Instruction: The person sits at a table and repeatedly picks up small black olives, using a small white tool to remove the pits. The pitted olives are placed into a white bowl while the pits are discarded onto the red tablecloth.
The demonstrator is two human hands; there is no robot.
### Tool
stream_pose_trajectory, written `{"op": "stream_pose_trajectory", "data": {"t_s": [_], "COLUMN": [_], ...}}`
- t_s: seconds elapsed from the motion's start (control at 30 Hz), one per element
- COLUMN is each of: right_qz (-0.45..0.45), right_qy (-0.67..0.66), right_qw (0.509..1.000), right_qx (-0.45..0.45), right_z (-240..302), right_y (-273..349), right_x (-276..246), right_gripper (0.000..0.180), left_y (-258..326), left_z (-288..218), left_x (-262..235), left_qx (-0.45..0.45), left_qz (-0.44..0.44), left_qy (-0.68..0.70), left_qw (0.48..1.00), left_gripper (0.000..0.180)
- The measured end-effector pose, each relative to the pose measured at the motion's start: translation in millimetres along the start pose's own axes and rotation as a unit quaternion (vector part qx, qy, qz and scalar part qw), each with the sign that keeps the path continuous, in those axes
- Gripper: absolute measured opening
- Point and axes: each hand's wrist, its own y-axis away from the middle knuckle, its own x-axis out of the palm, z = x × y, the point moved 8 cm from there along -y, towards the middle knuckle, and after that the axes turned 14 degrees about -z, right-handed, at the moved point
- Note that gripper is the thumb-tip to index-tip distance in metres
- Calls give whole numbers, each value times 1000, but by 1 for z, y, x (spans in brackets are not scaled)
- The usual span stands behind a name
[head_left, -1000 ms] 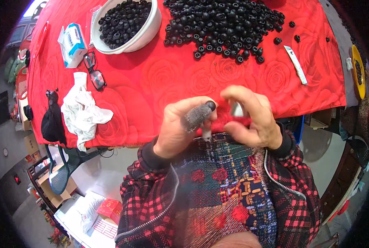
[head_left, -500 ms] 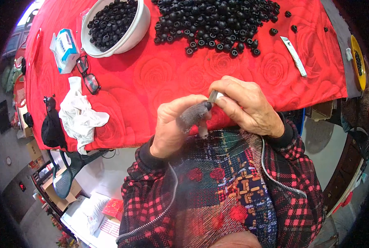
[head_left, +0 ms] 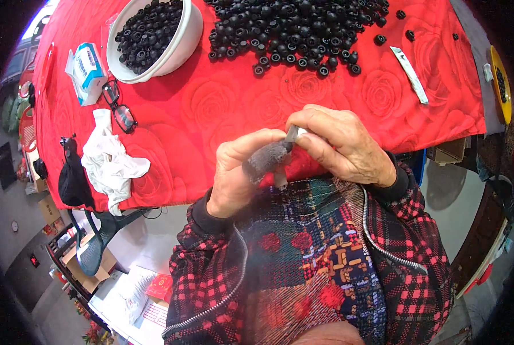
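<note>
A small black piece [head_left: 288, 146] sits in the grasp of the left hand [head_left: 232, 175], beside a grey finger cover [head_left: 266, 161], above the red tablecloth [head_left: 211, 123]; the right hand [head_left: 342, 144] pinches a flat grey tool [head_left: 292, 134] at it; beyond lie a heap of black knobs [head_left: 294, 29] and a white bowl [head_left: 189, 40] holding more

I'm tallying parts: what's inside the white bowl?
Many small black pieces lie heaped in the white bowl; they hide its bottom, so anything underneath can't be seen.
</note>
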Motion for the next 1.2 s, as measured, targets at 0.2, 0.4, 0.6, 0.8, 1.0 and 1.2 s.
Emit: {"op": "stream_pose_trajectory", "data": {"t_s": [0.2, 0.4, 0.6, 0.8, 1.0, 1.2], "right_qz": [15, 51, 54, 156, 37, 16], "right_qy": [9, -4, -17, -2, 10, 7], "right_qw": [1000, 999, 998, 987, 999, 1000], "right_qx": [-7, 17, 20, -43, 37, 22], "right_z": [-3, -8, -12, 4, 0, -3], "right_y": [1, -1, -3, 19, 3, -6], "right_x": [1, 1, 2, 17, -12, -4], "right_gripper": [15, 14, 13, 9, 13, 11], "left_y": [0, -2, -5, -7, -7, -4], "left_z": [3, 4, 7, 7, -9, -8], "left_x": [-2, -1, 0, -9, -5, 0], "left_qx": [1, 4, -2, -12, 60, 74], "left_qz": [-4, -2, -13, -77, -71, -23], "left_qy": [-17, -29, -35, 15, -54, -82], "left_qw": [1000, 1000, 999, 997, 994, 994], "left_gripper": [23, 22, 21, 19, 18, 17]}}
